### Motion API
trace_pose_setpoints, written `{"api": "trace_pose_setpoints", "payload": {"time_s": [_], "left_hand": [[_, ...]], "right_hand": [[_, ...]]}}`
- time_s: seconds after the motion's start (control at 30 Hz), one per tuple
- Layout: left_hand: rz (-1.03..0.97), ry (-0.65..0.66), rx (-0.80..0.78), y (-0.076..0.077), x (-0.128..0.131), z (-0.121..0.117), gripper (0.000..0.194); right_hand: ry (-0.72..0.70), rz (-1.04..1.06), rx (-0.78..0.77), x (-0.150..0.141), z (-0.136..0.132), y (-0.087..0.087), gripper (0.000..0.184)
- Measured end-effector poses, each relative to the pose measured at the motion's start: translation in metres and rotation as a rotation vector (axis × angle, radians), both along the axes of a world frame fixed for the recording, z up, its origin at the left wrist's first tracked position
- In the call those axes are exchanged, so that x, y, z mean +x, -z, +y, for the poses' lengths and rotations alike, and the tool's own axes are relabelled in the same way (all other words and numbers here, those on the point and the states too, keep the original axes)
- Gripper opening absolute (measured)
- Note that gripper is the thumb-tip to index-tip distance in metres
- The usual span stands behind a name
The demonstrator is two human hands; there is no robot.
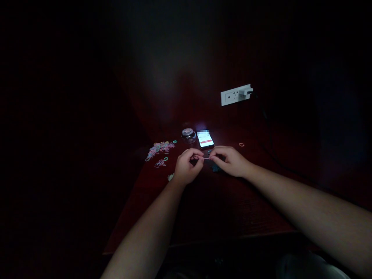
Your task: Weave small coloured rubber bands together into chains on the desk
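Note:
A thin pink elastic band (206, 158) is stretched between my two hands. My left hand (189, 164) pinches its left end between thumb and fingertips, and my right hand (228, 159) pinches the right end. Beneath and beside the right hand lies a small dark teal bunch of bands (215, 168), partly covered by it. A pale bunch (170, 177) shows at the left wrist, mostly hidden. To the left is a heap of mixed coloured bands (160, 148), with a smaller cluster (160, 163) in front of it.
Behind my hands a lit phone (205, 139) lies beside a small round lidded jar (188, 135). An orange band (241, 144) lies to the right on the dark red table (232, 209). A power socket strip (236, 95) with a plug and cable is on the wall.

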State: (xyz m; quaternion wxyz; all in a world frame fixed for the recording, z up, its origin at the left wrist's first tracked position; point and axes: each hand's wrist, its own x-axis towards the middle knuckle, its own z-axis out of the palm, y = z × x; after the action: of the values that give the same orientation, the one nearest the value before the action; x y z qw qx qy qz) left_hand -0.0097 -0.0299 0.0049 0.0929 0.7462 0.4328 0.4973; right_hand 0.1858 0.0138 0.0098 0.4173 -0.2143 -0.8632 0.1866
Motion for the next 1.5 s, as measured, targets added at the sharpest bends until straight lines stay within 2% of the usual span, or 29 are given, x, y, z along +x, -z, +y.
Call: {"api": "trace_pose_setpoints", "payload": {"time_s": [0.23, 0.63, 0.87, 1.27, 1.37, 1.5], "left_hand": [[0.005, 0.002, -0.012, 0.0, -0.001, 0.0, 0.008], [-0.118, -0.006, -0.017, 0.003, -0.002, 0.005, 0.006], [-0.08, 0.005, -0.036, 0.003, 0.0, 0.003, 0.006], [-0.062, 0.039, -0.05, 0.003, -0.001, 0.002, 0.009], [-0.09, -0.02, -0.032, 0.001, -0.006, 0.003, 0.011], [-0.122, -0.188, 0.08, -0.012, -0.029, 0.005, 0.014]], "right_hand": [[0.004, -0.001, -0.023, -0.002, -0.001, 0.0, 0.015], [0.018, 0.048, -0.048, -0.002, -0.002, 0.002, 0.009], [-0.031, 0.061, -0.049, -0.004, -0.004, 0.003, 0.01], [0.006, 0.042, -0.029, -0.003, -0.001, 0.001, 0.008], [0.009, 0.041, -0.034, -0.002, 0.0, 0.002, 0.008], [0.006, 0.048, -0.062, -0.001, 0.0, 0.005, 0.008]]}}
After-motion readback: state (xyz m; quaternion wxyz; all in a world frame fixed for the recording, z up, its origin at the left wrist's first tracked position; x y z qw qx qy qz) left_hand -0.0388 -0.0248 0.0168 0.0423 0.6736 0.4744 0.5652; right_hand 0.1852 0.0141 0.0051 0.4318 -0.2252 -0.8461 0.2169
